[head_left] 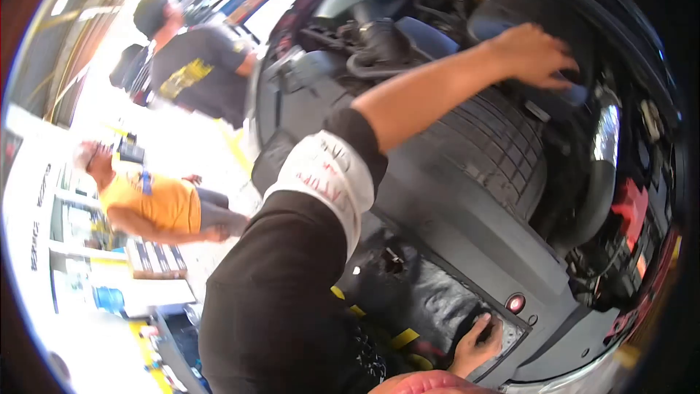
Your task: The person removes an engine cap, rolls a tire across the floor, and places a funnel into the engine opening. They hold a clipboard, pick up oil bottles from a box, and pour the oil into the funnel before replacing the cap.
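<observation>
The person leans over an open engine bay (467, 197), and the view is turned, so the car's front edge runs along the lower right. One hand (536, 55) reaches far into the bay at the end of a bare forearm in a black sleeve with a white printed band; which of the two hands it is cannot be told from this angle, though it is taken here as the left. Its fingers curl down over a small bluish thing (576, 91), perhaps a cloth or cap, pressed against a dark part just beyond the ribbed black engine cover (488, 146); the grip is narrow and closed over that thing, though how firmly is hard to judge. The other hand (477, 343), near the bottom edge, rests with fingers half bent on a grey perforated panel (510, 335) at the front rim of the bay, touching but not clasping it. A small red round cap (515, 303) sits just beside it. On the left stand two other people, one in a black shirt (197, 73), one in an orange shirt (157, 201).
</observation>
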Demonstrator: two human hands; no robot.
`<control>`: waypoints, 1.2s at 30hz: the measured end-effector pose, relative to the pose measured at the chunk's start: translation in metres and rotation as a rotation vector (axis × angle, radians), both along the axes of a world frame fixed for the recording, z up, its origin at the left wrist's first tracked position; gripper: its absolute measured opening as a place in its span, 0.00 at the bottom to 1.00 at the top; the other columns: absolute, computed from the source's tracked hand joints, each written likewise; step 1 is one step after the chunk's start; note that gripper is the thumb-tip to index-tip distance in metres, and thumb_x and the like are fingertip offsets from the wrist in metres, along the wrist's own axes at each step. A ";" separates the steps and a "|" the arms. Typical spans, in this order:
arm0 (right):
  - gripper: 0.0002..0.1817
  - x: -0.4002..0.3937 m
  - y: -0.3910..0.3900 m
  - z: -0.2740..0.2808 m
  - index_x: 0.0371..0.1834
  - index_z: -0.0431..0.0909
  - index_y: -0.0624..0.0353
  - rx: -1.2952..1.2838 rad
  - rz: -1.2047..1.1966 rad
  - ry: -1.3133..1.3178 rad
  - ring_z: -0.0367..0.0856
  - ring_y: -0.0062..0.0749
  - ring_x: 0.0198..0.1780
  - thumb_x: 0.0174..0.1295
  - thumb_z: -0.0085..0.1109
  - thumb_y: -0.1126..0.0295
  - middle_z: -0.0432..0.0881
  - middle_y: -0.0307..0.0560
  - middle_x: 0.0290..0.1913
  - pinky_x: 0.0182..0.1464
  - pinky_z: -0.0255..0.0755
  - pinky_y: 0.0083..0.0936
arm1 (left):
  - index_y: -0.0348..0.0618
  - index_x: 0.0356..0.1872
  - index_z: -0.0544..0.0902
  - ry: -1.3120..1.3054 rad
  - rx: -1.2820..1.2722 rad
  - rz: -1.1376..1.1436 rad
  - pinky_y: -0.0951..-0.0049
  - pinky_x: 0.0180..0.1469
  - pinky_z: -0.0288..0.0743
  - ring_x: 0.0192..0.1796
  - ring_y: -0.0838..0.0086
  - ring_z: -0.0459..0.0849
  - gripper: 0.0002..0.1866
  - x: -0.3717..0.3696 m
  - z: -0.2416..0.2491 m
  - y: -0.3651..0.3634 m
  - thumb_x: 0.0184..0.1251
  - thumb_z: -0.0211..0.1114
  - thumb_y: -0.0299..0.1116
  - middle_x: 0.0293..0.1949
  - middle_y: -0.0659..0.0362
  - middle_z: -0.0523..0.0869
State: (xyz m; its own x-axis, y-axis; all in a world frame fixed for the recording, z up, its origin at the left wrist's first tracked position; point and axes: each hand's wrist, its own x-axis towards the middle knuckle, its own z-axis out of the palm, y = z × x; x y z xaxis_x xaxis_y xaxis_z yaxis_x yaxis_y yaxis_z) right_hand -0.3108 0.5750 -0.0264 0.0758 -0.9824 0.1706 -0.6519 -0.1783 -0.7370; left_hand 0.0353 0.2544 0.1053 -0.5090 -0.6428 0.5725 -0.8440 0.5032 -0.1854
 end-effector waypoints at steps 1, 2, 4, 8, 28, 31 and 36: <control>0.12 0.001 0.004 -0.004 0.27 0.75 0.68 -0.047 0.022 0.011 0.72 0.45 0.23 0.67 0.54 0.70 0.75 0.53 0.22 0.27 0.63 0.35 | 0.52 0.46 0.85 0.127 0.028 0.005 0.62 0.42 0.81 0.40 0.57 0.86 0.19 0.004 0.015 0.050 0.65 0.61 0.53 0.39 0.55 0.86; 0.15 0.000 0.008 -0.004 0.27 0.74 0.70 -0.075 0.036 0.044 0.70 0.44 0.22 0.70 0.52 0.69 0.74 0.54 0.21 0.27 0.64 0.33 | 0.49 0.42 0.86 0.278 0.070 -0.001 0.62 0.40 0.80 0.37 0.57 0.86 0.17 0.008 0.020 0.095 0.65 0.63 0.50 0.34 0.55 0.86; 0.19 -0.006 0.010 -0.011 0.27 0.73 0.72 -0.016 0.045 0.020 0.69 0.48 0.22 0.73 0.47 0.68 0.74 0.57 0.21 0.30 0.64 0.38 | 0.43 0.36 0.85 0.549 0.125 -0.032 0.62 0.36 0.77 0.33 0.57 0.84 0.13 0.014 0.018 0.177 0.63 0.67 0.43 0.30 0.53 0.85; 0.19 -0.008 0.015 -0.020 0.32 0.75 0.73 -0.074 -0.080 -0.016 0.72 0.48 0.26 0.75 0.45 0.65 0.77 0.58 0.25 0.32 0.66 0.37 | 0.42 0.34 0.83 0.717 0.325 0.146 0.62 0.36 0.76 0.31 0.55 0.82 0.08 0.046 -0.010 0.332 0.62 0.67 0.36 0.25 0.54 0.82; 0.13 0.441 0.303 0.018 0.56 0.70 0.62 -0.228 1.103 -0.096 0.76 0.48 0.56 0.71 0.44 0.72 0.75 0.59 0.52 0.57 0.68 0.35 | 0.43 0.56 0.77 1.064 0.957 1.175 0.60 0.44 0.77 0.42 0.55 0.85 0.23 0.185 -0.170 0.940 0.67 0.61 0.46 0.38 0.49 0.87; 0.22 0.521 0.369 -0.011 0.56 0.72 0.56 -0.008 1.551 -0.016 0.78 0.54 0.47 0.58 0.49 0.83 0.75 0.59 0.45 0.51 0.73 0.38 | 0.37 0.57 0.76 1.312 0.893 1.089 0.63 0.48 0.77 0.45 0.56 0.85 0.23 0.226 -0.176 0.989 0.68 0.61 0.43 0.41 0.47 0.87; 0.14 0.568 0.371 -0.200 0.36 0.81 0.65 0.310 1.597 0.462 0.81 0.61 0.40 0.57 0.55 0.64 0.82 0.65 0.35 0.46 0.74 0.42 | 0.35 0.56 0.77 1.750 0.764 1.153 0.63 0.50 0.77 0.48 0.60 0.85 0.25 0.294 -0.251 1.053 0.69 0.60 0.47 0.43 0.48 0.87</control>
State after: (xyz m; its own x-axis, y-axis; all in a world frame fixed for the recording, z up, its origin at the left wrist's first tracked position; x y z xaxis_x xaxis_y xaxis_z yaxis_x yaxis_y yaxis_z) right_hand 0.2572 0.9462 -0.2268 0.9391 0.1290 -0.3185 -0.1321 -0.7199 -0.6813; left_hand 0.3298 1.3077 -0.1455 0.7180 -0.4529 -0.5286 0.2028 -0.5905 0.7812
